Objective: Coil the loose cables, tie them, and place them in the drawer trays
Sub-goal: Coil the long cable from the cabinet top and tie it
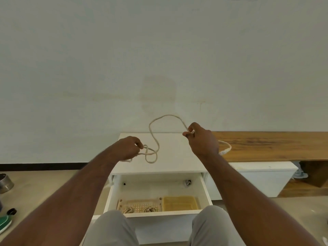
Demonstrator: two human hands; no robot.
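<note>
Head view: cord [154,137] (both hands pinching)

A long wooden bench [269,145] runs along the pale wall [159,50] at right, a crumpled cloth [300,173] (bluish-grey) lies under it, and on the floor at left sit a metal pot [5,182] and a green shoe [5,223].

Beige cable [154,137], yellow tray [180,203], perforated peach tray [140,204], white drawer [206,190]
</note>
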